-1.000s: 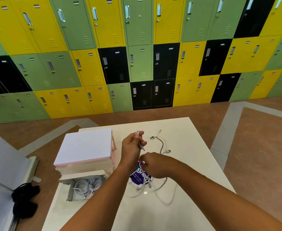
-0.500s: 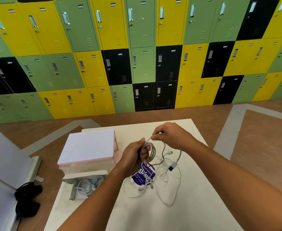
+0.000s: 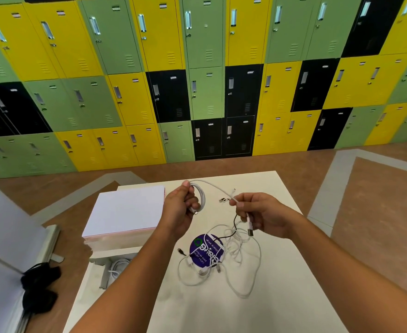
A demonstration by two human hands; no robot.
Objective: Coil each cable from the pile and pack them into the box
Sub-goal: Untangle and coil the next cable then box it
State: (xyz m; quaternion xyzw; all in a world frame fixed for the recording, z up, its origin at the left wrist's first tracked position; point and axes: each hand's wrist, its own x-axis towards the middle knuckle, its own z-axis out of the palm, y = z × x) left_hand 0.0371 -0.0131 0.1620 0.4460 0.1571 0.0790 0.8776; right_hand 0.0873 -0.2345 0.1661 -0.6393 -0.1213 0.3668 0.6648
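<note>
Fingers (image 3: 193, 203) of the left hand (image 3: 179, 210) curl round white cable (image 3: 202, 194) loops above the table (image 3: 284, 280); the right hand (image 3: 267, 215) pinches its free end. Just nearer lies the pile (image 3: 231, 243), with the box (image 3: 105, 275) at near left.

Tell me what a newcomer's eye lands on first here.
The wall of yellow, green and black lockers fills the upper half. Below it, over the white table, the left hand holds a half-coiled white cable whose free end the right hand pinches, above a tangled cable pile.
</note>
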